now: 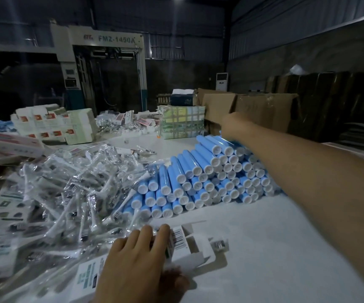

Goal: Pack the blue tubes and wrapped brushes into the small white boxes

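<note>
Nearest the camera, the left hand is lying on a small white cardboard box with a barcode label, fingers curled over its top, holding it flat on the white table; the box's end flaps are standing open, and the hand is covering its left part. Beside it, left, a loose heap of clear-wrapped white brushes is spreading across the table, the wrappers glaring so single brushes are hard to separate. Mid-table, a stacked pile of blue tubes with white caps is facing the camera. The right hand is reaching over the pile's far top; its fingers are hidden, so grip cannot be told. Behind, brown cardboard cartons are sitting in dim light.
</note>
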A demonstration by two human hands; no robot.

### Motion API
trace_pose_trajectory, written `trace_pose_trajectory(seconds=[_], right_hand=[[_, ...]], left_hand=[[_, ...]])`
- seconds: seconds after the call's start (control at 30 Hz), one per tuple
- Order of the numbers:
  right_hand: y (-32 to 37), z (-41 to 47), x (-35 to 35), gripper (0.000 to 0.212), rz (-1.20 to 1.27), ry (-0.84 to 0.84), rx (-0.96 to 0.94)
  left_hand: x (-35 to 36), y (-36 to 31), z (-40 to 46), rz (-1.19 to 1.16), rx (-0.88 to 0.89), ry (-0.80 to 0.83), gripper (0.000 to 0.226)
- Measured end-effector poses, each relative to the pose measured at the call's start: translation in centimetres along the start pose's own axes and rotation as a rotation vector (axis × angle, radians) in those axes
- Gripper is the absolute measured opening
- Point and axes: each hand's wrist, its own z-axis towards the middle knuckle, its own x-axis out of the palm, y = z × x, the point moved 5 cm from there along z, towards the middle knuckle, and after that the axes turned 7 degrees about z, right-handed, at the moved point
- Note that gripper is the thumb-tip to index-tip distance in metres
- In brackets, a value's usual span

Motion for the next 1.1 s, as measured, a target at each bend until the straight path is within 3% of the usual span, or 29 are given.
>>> trace_pose_trajectory(seconds=[0.27,0.43,0.6,0.67,0.73,0.8,0.97,1.1], right_hand=[[0.9,0.8,0.3,0.018,-0.072,0.125,0.051],[0.3,0.5,-0.3,0.016,-0.028,0.061,0.051],[0.2,-4.2,-4.3,0.024,0.429,-0.254,-0.01],[0.5,-7.8,-4.7,0.045,0.753,-0.31,-0.105],[0.7,-12.3,-3.4,0.083,1.154,-0.29,-0.16],[0.8,-16.4,-0.9,0.097,1.461,-0.264,-0.137],[1.8,-21.9,4.9,0.076,1.748,-0.398,0.065],[2.5,-22.7,6.4,0.071,1.81,-0.471,0.134]], left_hand=[[0.5,-0.2,0.1,0.027,-0.002,0.031,0.086],[0.0,-0.2,0.2,0.023,-0.02,0.054,0.087],[-0.8,-0.2,0.1,0.038,-0.048,0.057,0.092],[-1.1,-0.3,0.2,0.044,-0.033,0.049,0.093],[-1.4,-0.4,0.1,0.049,-0.029,0.041,0.09],[-1.4,-0.5,-0.1,0.037,-0.038,0.033,0.087],[-1.6,-0.1,-0.6,0.033,-0.134,0.06,0.093],[-1.6,0.2,-1.2,0.037,-0.207,0.038,0.094]])
